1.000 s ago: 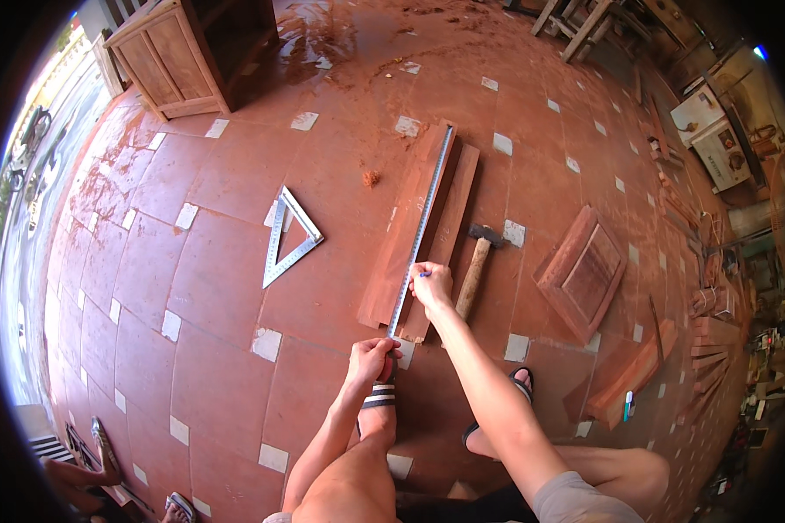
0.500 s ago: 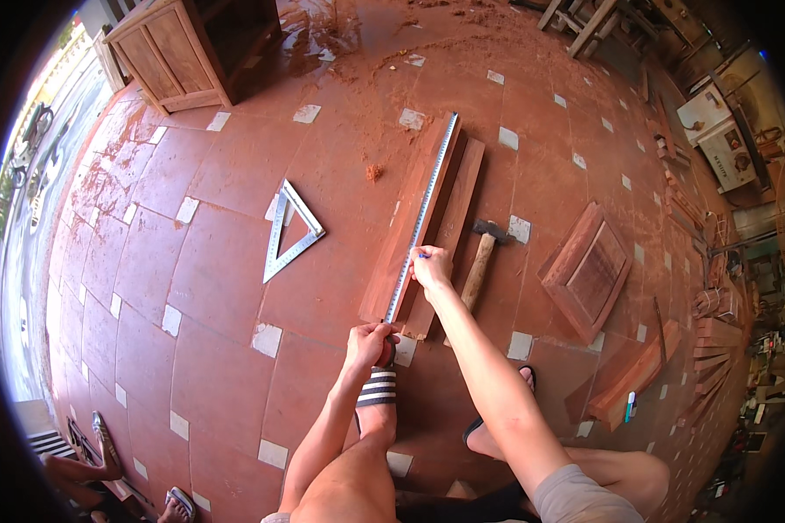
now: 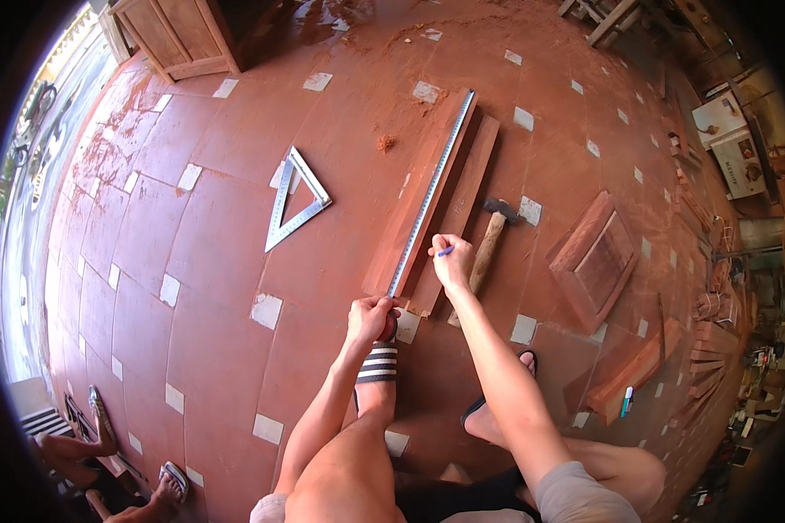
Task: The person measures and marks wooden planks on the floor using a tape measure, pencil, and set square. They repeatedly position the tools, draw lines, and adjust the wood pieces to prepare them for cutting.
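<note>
A tape measure's pale blade (image 3: 436,183) runs lengthwise along a reddish wooden beam (image 3: 414,192) on the floor. At the beam's near end my left hand (image 3: 370,321) is closed around the tape measure, whose dark, reddish case is mostly hidden under the fingers. My right hand (image 3: 455,267) pinches a blue pen (image 3: 445,251) and hovers right of the blade, over a second, shorter beam (image 3: 467,187). Beside that beam lies a hammer (image 3: 487,248) with a wooden handle. A metal triangular square (image 3: 279,211) rests to the left.
On the right lie a framed wooden panel (image 3: 595,260), a wood piece (image 3: 634,370) and a marker (image 3: 626,402). A wooden cabinet (image 3: 179,39) stands far left. Another person's feet (image 3: 171,488) show at lower left. More timber (image 3: 713,344) is piled at the right edge.
My right hand with the pen has drawn back from the tape blade toward the right. My left hand stays at the beam's near end. The whole view has shifted slightly.
</note>
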A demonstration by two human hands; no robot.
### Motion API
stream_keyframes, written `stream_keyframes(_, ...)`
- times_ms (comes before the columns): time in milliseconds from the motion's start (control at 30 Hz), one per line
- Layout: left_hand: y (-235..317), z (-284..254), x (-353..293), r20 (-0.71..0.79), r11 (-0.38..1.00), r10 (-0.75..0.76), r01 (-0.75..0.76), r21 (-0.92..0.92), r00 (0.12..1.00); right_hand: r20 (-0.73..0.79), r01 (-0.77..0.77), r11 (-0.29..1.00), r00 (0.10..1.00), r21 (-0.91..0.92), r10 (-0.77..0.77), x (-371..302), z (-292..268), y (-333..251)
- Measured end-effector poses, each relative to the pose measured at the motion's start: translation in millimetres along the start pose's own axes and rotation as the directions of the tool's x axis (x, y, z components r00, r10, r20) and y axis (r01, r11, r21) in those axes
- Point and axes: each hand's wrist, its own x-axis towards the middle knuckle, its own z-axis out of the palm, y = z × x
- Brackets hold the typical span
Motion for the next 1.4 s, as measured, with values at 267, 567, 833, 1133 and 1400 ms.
stream_keyframes(267, -19, 2, 12, -0.06, 0.999, -0.038, 0.037, -0.007, 0.997, -0.063, 0.229, 0.962, 0.969, -0.152, -0.241, -49, -7, 40)
stream_keyframes(567, -20, -1, 12, -0.068, 0.998, -0.032, 0.035, 0.05, 0.997, 0.006, 0.357, 0.904, 0.93, -0.236, -0.366, -84, -13, 21)
stream_keyframes(833, -18, 0, 9, -0.029, 0.998, 0.019, -0.021, -0.051, 0.999, 0.11, 0.486, 0.811, 0.872, -0.326, -0.478, -128, -16, 23)
stream_keyframes(1133, -22, 1, 11, -0.112, 0.989, 0.141, -0.134, 0.064, 0.984, 0.147, 0.559, 0.765, 0.827, -0.318, -0.543, -132, -17, 41)
stream_keyframes(1400, -7, 1, 3, -0.046, 0.998, 0.021, -0.024, -0.064, 0.999, 0.134, 0.579, 0.748, 0.811, -0.324, -0.569, -132, -19, 41)
